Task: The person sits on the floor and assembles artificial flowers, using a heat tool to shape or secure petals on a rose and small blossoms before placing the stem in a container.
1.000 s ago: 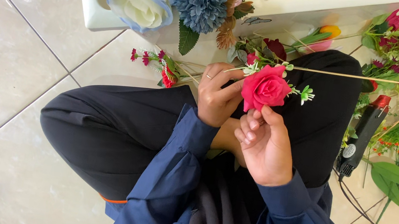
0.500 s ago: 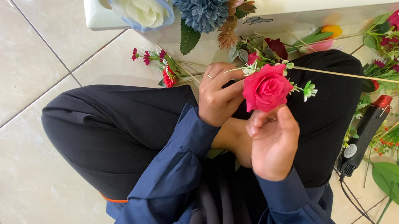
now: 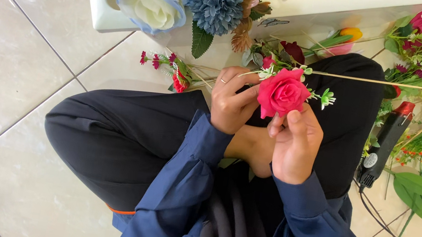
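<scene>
Plainly, the pink rose (image 3: 283, 92) was artificial — a full, layered bloom of deep pink with small green-white sprigs at either side. It sat over the person's lap, its face turned up toward the camera, while its thin pale stick ran roughly level off to the right. The left hand (image 3: 232, 100) pinched it from the left with curled fingers; the right hand (image 3: 294, 144) closed on it from below.

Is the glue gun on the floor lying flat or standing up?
Lying flat. The black glue gun rests lengthwise on the tiled floor beside the person's knee, red end toward the flower pile, cord trailing away. Neither hand touches it.
</scene>
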